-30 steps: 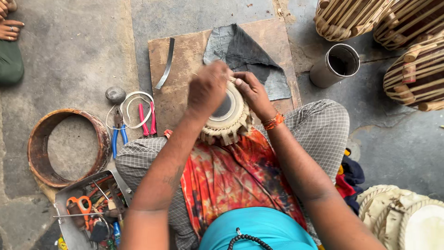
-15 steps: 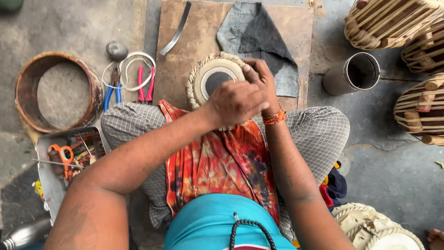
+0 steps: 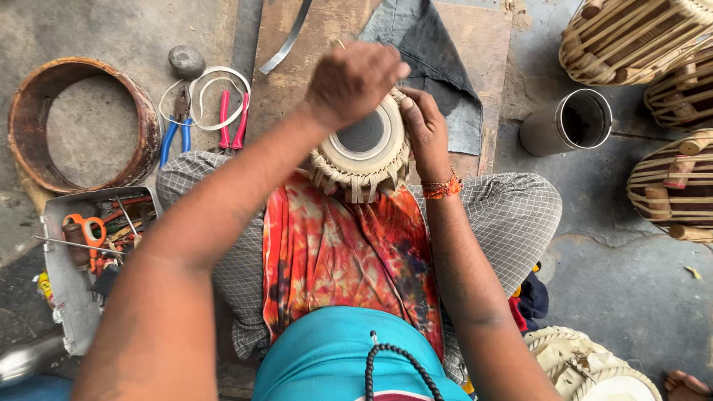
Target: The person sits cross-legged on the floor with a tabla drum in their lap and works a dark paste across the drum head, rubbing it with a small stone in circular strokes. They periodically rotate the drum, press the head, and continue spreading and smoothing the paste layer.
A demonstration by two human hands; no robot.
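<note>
**Small drum held on the lap, both hands at its rim**

The concrete floor [image 3: 631,297] fills the view. A wooden board [image 3: 297,82] lies at 12 o'clock, with a dark grey cloth [image 3: 438,74] spread on its right part and a thin metal strip [image 3: 286,41] at its upper left. Strapped drum shells [image 3: 631,37] crowd 2 o'clock, and more drums sit at 3 and 5 o'clock. A worn round hoop [image 3: 82,122] lies at 10 o'clock. A metal tray [image 3: 67,297] of tools, orange scissors among them, sits at 8 o'clock. A steel cylinder [image 3: 568,122] lies on its side at 2 o'clock.

The small drum [image 3: 364,152] rests on the orange patterned cloth [image 3: 342,252] over the person's crossed legs, just above centre, its pale head with a dark middle disc tilted up.

The left hand [image 3: 356,78] is closed into a loose fist over the drum's far rim; whether it grips anything I cannot tell. The right hand [image 3: 423,126] is curled around the drum's right edge, fingers bent against the rim.

Blue-handled and red-handled pliers [image 3: 230,119] lie with a white loop of strap [image 3: 215,78] at 11 o'clock, beside a grey stone [image 3: 186,59].
</note>
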